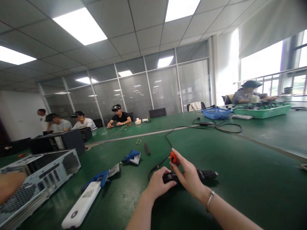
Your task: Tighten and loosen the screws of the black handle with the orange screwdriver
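Observation:
My left hand is closed around the left end of a black cylindrical corded tool lying low over the green table. The tool's right end has a short metal tip; its exact kind is unclear. My right hand is above the tool's middle, its thumb and fingers pinching a small orange piece. Whether that piece is joined to the tool cannot be seen. A black cable runs from near my left hand across the tabletop. Both hands partly hide the tool's body.
Blue-grey gloves, a dark bar and a long white device lie on the table. An open metal computer case stands left, with another person's arm over it. Blue and green baskets sit far right.

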Demonstrator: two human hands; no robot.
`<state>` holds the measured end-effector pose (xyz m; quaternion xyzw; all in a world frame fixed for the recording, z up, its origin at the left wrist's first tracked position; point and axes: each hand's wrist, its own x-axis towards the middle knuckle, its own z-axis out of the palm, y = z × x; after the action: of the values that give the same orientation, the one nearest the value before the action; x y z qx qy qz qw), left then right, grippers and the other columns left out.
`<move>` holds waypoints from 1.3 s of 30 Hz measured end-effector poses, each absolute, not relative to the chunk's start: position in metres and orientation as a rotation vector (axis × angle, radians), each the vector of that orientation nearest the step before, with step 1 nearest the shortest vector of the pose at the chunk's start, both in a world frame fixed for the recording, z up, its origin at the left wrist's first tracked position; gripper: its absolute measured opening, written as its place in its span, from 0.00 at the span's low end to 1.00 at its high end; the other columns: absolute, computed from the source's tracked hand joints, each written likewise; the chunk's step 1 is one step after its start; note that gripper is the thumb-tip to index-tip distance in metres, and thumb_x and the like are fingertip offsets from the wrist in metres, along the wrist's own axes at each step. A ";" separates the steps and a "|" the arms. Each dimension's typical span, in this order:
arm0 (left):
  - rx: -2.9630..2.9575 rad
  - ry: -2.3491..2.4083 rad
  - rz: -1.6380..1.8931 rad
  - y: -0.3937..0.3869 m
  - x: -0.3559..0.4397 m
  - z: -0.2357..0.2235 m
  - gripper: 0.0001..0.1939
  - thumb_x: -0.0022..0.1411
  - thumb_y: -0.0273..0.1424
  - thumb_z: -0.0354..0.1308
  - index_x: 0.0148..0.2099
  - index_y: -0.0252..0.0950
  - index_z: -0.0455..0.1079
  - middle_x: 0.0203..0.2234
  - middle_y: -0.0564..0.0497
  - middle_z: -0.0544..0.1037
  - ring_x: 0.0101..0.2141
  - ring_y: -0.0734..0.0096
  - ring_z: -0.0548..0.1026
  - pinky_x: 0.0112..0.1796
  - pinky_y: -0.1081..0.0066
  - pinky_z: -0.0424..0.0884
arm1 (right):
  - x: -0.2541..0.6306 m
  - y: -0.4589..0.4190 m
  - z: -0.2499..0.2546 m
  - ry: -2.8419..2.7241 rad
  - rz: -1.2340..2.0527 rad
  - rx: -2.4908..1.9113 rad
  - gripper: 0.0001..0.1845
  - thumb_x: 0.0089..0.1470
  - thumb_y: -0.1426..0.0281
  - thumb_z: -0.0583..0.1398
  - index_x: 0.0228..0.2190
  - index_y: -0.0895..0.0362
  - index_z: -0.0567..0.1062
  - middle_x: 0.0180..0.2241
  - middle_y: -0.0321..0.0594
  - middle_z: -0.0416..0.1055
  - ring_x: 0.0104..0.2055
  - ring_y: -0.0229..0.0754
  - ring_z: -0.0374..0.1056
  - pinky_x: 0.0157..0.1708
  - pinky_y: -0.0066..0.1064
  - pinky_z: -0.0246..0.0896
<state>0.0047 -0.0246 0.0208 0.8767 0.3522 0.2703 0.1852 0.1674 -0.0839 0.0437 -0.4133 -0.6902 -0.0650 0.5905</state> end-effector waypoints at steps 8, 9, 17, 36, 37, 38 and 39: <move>2.472 0.971 0.753 -0.023 0.003 0.021 0.25 0.43 0.36 0.71 0.44 0.39 0.69 0.37 0.53 0.77 0.37 0.64 0.74 0.38 0.70 0.67 | 0.168 -0.086 0.046 -1.645 -0.139 -0.978 0.25 0.60 0.69 0.54 0.58 0.52 0.60 0.41 0.44 0.70 0.39 0.43 0.69 0.39 0.34 0.69; 2.475 0.977 0.749 -0.023 0.004 0.020 0.25 0.43 0.36 0.71 0.43 0.39 0.69 0.36 0.53 0.77 0.36 0.64 0.74 0.38 0.70 0.67 | 0.169 -0.087 0.046 -1.647 -0.135 -0.973 0.26 0.60 0.70 0.53 0.59 0.53 0.59 0.40 0.43 0.70 0.39 0.42 0.69 0.40 0.34 0.69; 2.461 0.940 0.800 -0.023 0.005 0.018 0.22 0.43 0.36 0.70 0.40 0.38 0.69 0.35 0.52 0.77 0.36 0.64 0.74 0.40 0.68 0.68 | 0.169 -0.090 0.047 -1.763 -0.188 -0.918 0.28 0.60 0.69 0.54 0.60 0.51 0.57 0.43 0.44 0.70 0.42 0.44 0.69 0.41 0.35 0.69; 2.501 0.954 0.735 -0.021 0.002 0.017 0.25 0.45 0.39 0.70 0.46 0.39 0.69 0.38 0.52 0.76 0.38 0.62 0.74 0.39 0.69 0.68 | 0.169 -0.086 0.041 -1.736 -0.160 -0.995 0.30 0.60 0.70 0.53 0.62 0.52 0.52 0.44 0.45 0.70 0.41 0.44 0.70 0.41 0.37 0.70; 2.501 0.957 0.733 -0.021 0.003 0.017 0.25 0.45 0.39 0.70 0.46 0.39 0.69 0.38 0.52 0.76 0.37 0.63 0.74 0.39 0.69 0.68 | 0.169 -0.086 0.040 -1.713 -0.157 -0.980 0.30 0.60 0.69 0.53 0.62 0.52 0.53 0.43 0.44 0.71 0.41 0.44 0.70 0.41 0.37 0.70; 2.497 0.959 0.731 -0.020 0.003 0.016 0.25 0.45 0.39 0.70 0.46 0.39 0.69 0.37 0.52 0.76 0.37 0.63 0.74 0.39 0.69 0.68 | 0.169 -0.085 0.039 -1.680 -0.156 -0.967 0.29 0.60 0.69 0.54 0.62 0.52 0.54 0.43 0.44 0.71 0.40 0.43 0.70 0.41 0.36 0.70; 2.493 0.960 0.728 -0.020 0.003 0.016 0.25 0.45 0.39 0.70 0.46 0.40 0.69 0.37 0.53 0.76 0.37 0.64 0.74 0.39 0.70 0.68 | 0.170 -0.084 0.037 -1.636 -0.155 -0.959 0.29 0.60 0.69 0.54 0.61 0.52 0.55 0.42 0.43 0.72 0.40 0.43 0.71 0.41 0.36 0.70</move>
<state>0.0026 -0.0199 0.0161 0.8847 0.3409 0.2583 0.1855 0.1696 -0.0838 0.0373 -0.4104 -0.7002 -0.0664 0.5804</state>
